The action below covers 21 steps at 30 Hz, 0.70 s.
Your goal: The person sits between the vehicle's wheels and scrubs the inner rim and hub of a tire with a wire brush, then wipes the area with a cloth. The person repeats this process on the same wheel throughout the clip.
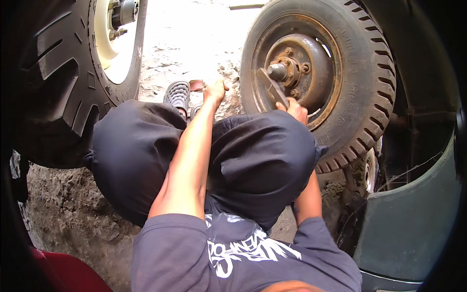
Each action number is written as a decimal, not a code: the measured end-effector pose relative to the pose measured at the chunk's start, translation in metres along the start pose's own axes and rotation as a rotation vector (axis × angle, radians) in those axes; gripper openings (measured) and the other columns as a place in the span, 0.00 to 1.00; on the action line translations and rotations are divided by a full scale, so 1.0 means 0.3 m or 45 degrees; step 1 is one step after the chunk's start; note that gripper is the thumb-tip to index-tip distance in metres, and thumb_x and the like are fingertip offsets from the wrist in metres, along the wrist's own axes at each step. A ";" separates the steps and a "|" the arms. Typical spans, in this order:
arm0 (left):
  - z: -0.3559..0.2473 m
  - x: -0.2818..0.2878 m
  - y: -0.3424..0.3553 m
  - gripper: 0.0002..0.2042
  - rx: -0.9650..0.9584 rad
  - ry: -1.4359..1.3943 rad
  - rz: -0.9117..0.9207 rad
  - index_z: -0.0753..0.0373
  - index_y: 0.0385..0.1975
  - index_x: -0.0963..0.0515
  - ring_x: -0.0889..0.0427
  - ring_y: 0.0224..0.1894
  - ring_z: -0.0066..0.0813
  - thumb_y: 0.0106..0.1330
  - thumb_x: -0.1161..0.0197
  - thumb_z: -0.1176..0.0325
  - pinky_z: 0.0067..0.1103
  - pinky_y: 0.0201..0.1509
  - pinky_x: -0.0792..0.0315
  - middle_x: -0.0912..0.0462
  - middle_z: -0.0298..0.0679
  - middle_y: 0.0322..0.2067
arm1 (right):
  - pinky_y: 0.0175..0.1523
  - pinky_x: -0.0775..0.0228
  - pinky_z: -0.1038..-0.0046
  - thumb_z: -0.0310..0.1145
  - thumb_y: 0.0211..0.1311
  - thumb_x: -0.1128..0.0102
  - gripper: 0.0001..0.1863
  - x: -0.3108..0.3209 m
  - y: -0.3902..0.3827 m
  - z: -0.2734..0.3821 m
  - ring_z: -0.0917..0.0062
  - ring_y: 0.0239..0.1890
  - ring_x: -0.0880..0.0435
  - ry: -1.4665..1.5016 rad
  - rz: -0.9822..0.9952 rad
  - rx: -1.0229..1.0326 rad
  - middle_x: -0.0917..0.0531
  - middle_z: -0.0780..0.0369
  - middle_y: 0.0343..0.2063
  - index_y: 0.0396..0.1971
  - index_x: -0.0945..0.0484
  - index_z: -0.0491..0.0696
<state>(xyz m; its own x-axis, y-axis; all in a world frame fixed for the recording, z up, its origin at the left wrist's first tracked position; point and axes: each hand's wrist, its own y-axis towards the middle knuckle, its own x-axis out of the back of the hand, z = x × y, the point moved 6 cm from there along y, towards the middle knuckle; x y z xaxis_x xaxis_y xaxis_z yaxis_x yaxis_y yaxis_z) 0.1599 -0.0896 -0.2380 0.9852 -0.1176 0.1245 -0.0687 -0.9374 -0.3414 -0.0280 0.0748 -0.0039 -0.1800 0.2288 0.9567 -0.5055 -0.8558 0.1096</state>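
Squatting between two wheels, I have my right hand wrapped round the lower end of a flat, brownish-grey bar-like tool. Its upper end lies in front of the rusty hub of the right-hand wheel, close to the protruding round hub cap; whether they touch I cannot tell. My left hand is closed beyond my knees, above the ground near my feet. What it holds, if anything, is hidden. Beside it shows a small reddish-brown piece, next to my grey sandal.
A large tyre with deep lugs stands close on my left, its rim pale. The right-hand tyre leans upright by a dark green curved panel. Rough dirt ground lies beneath. Something red sits at lower left.
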 end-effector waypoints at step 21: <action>-0.159 -0.035 -0.082 0.20 -0.177 -0.141 -0.015 0.61 0.23 0.18 0.26 0.22 0.25 0.69 0.42 0.52 0.27 0.29 0.31 0.22 0.35 0.18 | 0.56 0.23 0.52 0.49 0.60 0.28 0.25 -0.062 0.098 0.061 0.48 0.51 0.14 -0.175 -0.050 -0.145 0.13 0.44 0.44 0.50 0.18 0.47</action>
<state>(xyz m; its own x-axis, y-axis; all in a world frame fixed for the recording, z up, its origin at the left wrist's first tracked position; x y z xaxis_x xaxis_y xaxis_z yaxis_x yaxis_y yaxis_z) 0.1438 -0.0810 -0.1865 0.9968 -0.0767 0.0219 -0.0705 -0.9758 -0.2071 -0.0241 0.0369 -0.0135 -0.0451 0.1889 0.9810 -0.6039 -0.7874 0.1238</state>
